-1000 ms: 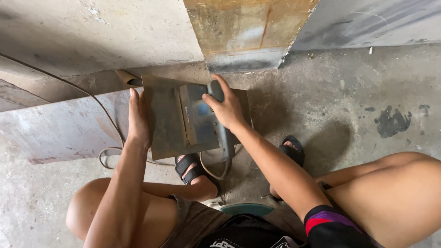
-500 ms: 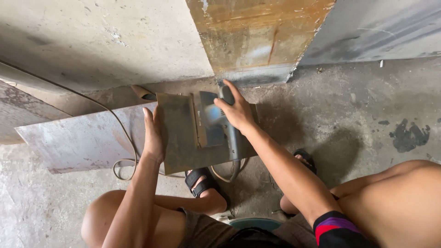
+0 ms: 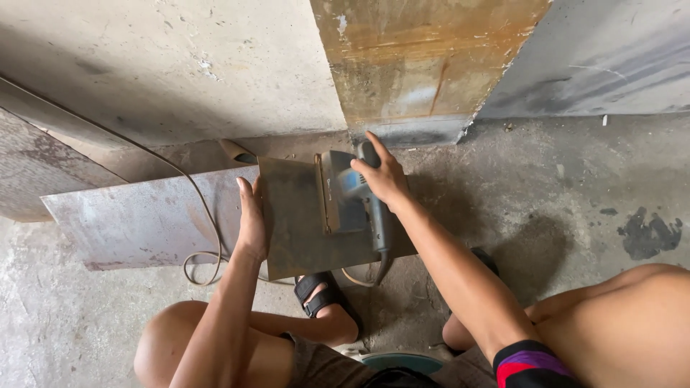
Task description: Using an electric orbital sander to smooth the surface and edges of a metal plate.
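right hand [image 3: 384, 176] has its grip clenched around the handle of a grey power tool [image 3: 352, 197], fingers wrapped over the top end nearest the wall. the tool lies on a small dark metal plate [image 3: 298, 230], toward that plate's right edge, with its body running from the wall side down toward the person. a cord [image 3: 359, 276] leaves the tool's lower end and curls under the plate's near edge.

left hand [image 3: 251, 219] lies flat with its grip released, palm pressed down along the left edge of the small plate, fingers pointing toward the wall. the small plate rests on the concrete floor [image 3: 575, 208], overlapping the right end of a longer, paler metal sheet [image 3: 136, 223] that stretches to the left. a thin cable [image 3: 194, 194] runs along the base of the wall, crosses the long sheet and loops on the floor at its near edge.

the person squats, both knees in view, a foot in a black sandal [image 3: 320, 294] just below the small plate's near edge. a rust-stained metal panel [image 3: 424, 65] stands against the wall right behind the tool.
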